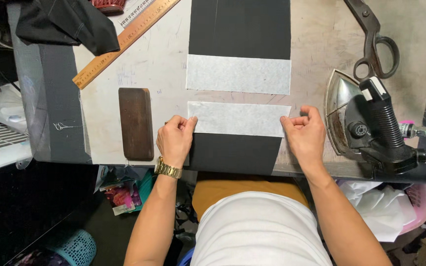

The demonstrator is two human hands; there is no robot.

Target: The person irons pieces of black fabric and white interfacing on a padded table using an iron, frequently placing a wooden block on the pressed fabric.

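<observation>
A black fabric piece (232,153) lies at the near edge of the worktable, topped with a white interfacing strip (238,118). My left hand (174,139) pinches the strip's left end against the fabric. At the right end, my right hand (302,132) pinches the same strip. A gold watch sits on my left wrist. Farther back lies a second black fabric piece (240,27) with its own white strip (238,74) along its near edge.
A clothes iron (363,120) rests on its side at the right, with large scissors (374,42) behind it. A dark wooden block (136,123) lies left of my left hand. A wooden ruler (124,40) and dark cloth (67,22) sit at the back left.
</observation>
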